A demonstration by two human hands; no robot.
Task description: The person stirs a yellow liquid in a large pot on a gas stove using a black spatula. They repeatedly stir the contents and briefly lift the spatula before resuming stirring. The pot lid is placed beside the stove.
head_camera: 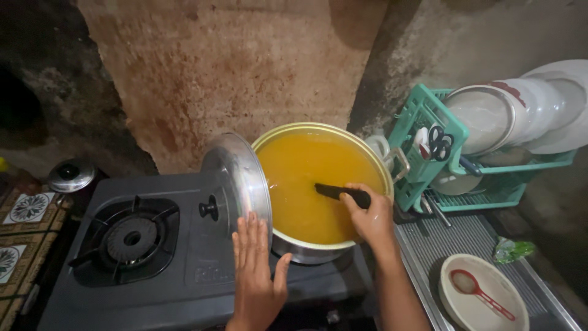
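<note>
Left hand (257,279): lower centre of the frame; fingers spread flat, grip open; palm pressed against the steel lid (240,178), which stands tilted on edge against the pot's left rim
Right hand (369,216): just right of centre; grip closed around the black handle of a stirring utensil (335,192), whose far end dips into the liquid
White bowl (481,294): lower right, on the ribbed metal worktop (429,242); a red spoon (481,291) lies inside it
Pot (324,184): centre of the frame, on the right side of the stove; wide, metal, filled nearly to the rim with opaque yellow-orange liquid
Stove (190,263): dark, two burners; the left burner (130,239) sits bare at lower left; a black knob shows beside the lid
Small lid (71,175): left edge, beyond the stove; round, shiny
Dish rack (441,159): right of the pot; green plastic; holds scissors (438,142) and white plates (527,113) leaning at upper right
Wall (233,67): top of the frame; stained, brownish
</note>
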